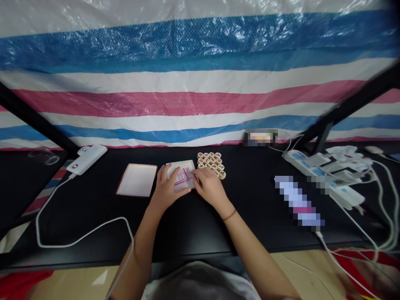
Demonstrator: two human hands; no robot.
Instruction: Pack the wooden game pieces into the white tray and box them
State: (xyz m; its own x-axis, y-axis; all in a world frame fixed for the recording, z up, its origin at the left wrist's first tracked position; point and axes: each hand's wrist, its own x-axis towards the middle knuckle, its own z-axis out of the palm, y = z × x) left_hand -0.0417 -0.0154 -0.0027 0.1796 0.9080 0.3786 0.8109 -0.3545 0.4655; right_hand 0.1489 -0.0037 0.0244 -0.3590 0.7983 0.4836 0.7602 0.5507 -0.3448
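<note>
A folded white sheet with red grid lines (183, 177) lies on the black table (93, 208). My left hand (167, 187) holds its left side, thumb on top and fingers curled under the edge. My right hand (210, 186) pinches the sheet's right edge. Just behind my right hand sits a cluster of several round wooden game pieces with red and dark characters (212, 163). A flat white box lid with a reddish rim (137, 180) rests to the left of my left hand.
A white power bank (87, 158) with a long white cable (62, 237) lies at the left. White power strips (325, 175) with plugs and cables crowd the right. A striped plastic tarp (193, 83) hangs behind; black frame bars (34, 118) slant at both sides.
</note>
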